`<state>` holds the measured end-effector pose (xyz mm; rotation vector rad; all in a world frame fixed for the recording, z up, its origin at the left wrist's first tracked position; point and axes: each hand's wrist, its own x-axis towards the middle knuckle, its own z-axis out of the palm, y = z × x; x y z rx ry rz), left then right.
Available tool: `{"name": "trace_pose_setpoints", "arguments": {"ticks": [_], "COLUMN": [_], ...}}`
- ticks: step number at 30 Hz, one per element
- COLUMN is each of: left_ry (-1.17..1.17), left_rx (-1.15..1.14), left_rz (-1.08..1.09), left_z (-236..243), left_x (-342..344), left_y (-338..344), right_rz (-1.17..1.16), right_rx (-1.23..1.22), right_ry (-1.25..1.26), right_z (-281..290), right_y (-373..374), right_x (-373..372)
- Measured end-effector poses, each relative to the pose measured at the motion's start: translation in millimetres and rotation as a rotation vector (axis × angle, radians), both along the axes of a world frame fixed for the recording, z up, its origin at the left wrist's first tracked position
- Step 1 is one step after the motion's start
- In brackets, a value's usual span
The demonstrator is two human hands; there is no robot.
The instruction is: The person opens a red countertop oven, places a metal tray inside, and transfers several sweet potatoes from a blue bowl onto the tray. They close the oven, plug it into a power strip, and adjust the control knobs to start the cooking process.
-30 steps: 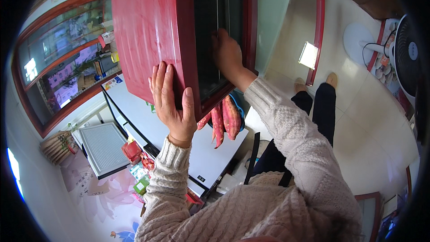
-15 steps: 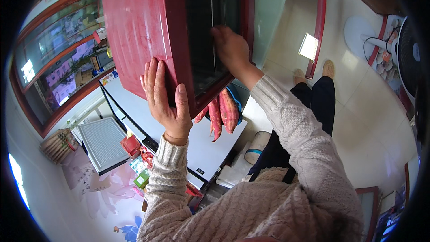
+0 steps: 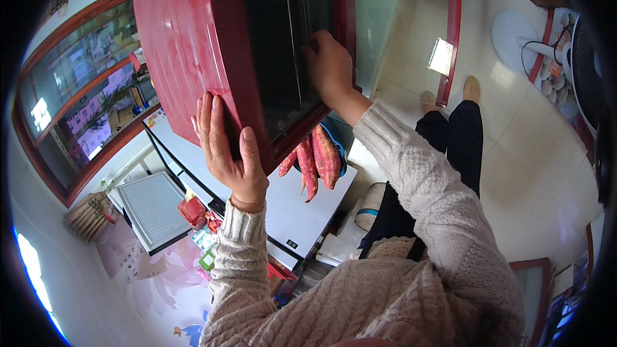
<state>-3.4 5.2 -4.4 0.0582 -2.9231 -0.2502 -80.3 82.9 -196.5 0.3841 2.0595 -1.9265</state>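
Red-framed cabinet (image 3: 186, 45) fills the upper centre of the view, directly ahead of and above both hands; its long axis runs from the upper frame edge down toward the person, ending at a lower corner near the chest. Dark glass panel (image 3: 283, 38) sits inside the red frame, with a thin vertical divider visible in it. White worktop (image 3: 302, 209) lies below the cabinet corner, carrying a small heap of reddish sweet potatoes (image 3: 315, 160) partly on a blue-rimmed dish (image 3: 340, 154); these sit under the frame, between the two forearms. Left hand (image 3: 228, 148): fingers spread and extended, palm laid flat against the outer red side of the frame, thumb hooked round the front edge. Right hand (image 3: 328, 64): fingers curled, tips on the dark panel beside the inner right frame edge; whether it grips a lip or only presses cannot be told. Right hand is higher up the panel, left hand lower on the frame. Judgement: the cabinet is bracketed from both sides, one hand per face.
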Motion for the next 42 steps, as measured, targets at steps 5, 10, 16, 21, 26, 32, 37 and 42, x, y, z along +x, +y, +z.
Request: {"name": "trace_pose_setpoints", "arguments": {"ticks": [5, 10, 16, 21, 26, 32, 37, 42], "left_ry": [0.001, -0.005, -0.016, -0.017, -0.013, -0.015, -0.007, -0.008], "left_rx": [0.013, 0.038, 0.023, 0.023, 0.026, 0.013, 0.022, 0.025], "left_rz": [-0.012, -0.002, -0.008, -0.008, -0.009, 0.000, -0.003, 0.002], "left_z": [-1, -1, 0, 0, 0, 0, -1, 0], "left_x": [-2, -1, -1, -1, 0, 0, -1, 0], "left_y": [2, 0, 0, 0, -1, 1, 1, 0], "right_rz": [0.004, 0.011, 0.012, 0.028, 0.076, 0.094, 0.096, 0.105], "right_rx": [0.001, -0.064, -0.040, -0.012, 0.002, 0.002, -0.005, -0.004], "right_ry": [0.005, -0.030, 0.028, 0.034, 0.015, 0.031, 0.048, 0.070], "right_z": [-2, -10, -18, -19, -21, -23, -25, -27], "right_y": [2, 1, 1, 2, 6, 9, 9, 10], "right_x": [-1, 0, 3, 5, 6, 6, 6, 7]}}
